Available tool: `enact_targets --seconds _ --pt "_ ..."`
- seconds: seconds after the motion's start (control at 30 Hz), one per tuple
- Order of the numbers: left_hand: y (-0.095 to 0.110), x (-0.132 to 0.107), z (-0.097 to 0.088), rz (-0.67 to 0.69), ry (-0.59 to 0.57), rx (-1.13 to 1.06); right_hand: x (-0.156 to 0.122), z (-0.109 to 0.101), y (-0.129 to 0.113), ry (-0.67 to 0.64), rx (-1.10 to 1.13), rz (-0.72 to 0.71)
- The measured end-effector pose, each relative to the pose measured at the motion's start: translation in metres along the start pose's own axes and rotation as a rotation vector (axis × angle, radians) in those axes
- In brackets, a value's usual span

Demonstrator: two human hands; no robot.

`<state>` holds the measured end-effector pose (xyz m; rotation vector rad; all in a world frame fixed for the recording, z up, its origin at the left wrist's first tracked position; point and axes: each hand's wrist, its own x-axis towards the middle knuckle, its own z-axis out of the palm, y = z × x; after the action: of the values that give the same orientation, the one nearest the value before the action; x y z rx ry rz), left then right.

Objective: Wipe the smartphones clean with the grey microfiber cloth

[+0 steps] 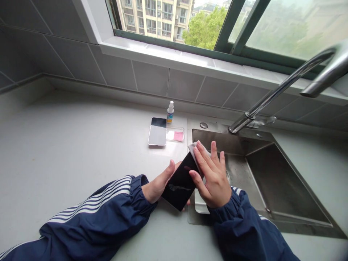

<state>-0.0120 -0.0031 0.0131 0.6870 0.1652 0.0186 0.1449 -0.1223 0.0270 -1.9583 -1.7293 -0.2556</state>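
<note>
My left hand [159, 184] grips a black phone [179, 185] from below, its dark screen tilted up over the counter's edge by the sink. My right hand [213, 175] presses a small white cloth [193, 148] against the phone's upper end, fingers laid flat over it. Both sleeves are dark blue with white stripes.
A second phone [157, 131] lies flat on the grey counter [67, 145] farther back, beside a clear case [175, 135] with a pink slip and a small spray bottle [170, 112]. A steel sink [272, 181] with a long tap [285, 83] lies to the right, a window behind.
</note>
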Motion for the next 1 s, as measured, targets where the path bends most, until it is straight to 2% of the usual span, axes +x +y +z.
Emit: enact_targets --seconds 0.17,0.27,0.37,0.47,0.53,0.63,0.77,0.87,0.93,1.0 --pt "0.001 0.004 -0.004 0.049 -0.031 -0.141 -0.001 0.003 0.004 -0.017 0.02 -0.003" --pt "0.007 0.004 -0.002 0.05 0.066 -0.216 -0.002 0.001 0.003 -0.066 0.065 -0.096" --pt "0.011 0.005 0.0 0.105 0.156 -0.301 -0.003 -0.005 -0.001 -0.14 0.166 -0.237" --pt "0.011 0.005 0.002 0.115 0.18 -0.348 -0.002 -0.012 -0.006 -0.179 0.315 -0.371" --pt "0.011 0.005 0.002 0.096 0.181 -0.356 -0.002 -0.014 -0.008 -0.173 0.379 -0.406" --pt "0.011 0.004 0.001 0.105 0.176 -0.351 -0.003 -0.01 -0.006 -0.146 0.345 -0.366" --pt "0.011 0.003 -0.002 0.052 0.126 -0.319 -0.003 0.003 0.003 -0.088 0.133 -0.123" --pt "0.01 0.003 -0.003 0.02 0.076 -0.266 -0.004 0.008 0.007 -0.048 0.089 0.003" --pt "0.009 0.003 -0.002 0.023 0.074 -0.232 -0.004 0.007 0.006 -0.044 0.1 0.009" --pt "0.009 0.004 0.0 0.044 0.089 -0.216 -0.003 0.005 0.004 -0.07 0.123 -0.055"
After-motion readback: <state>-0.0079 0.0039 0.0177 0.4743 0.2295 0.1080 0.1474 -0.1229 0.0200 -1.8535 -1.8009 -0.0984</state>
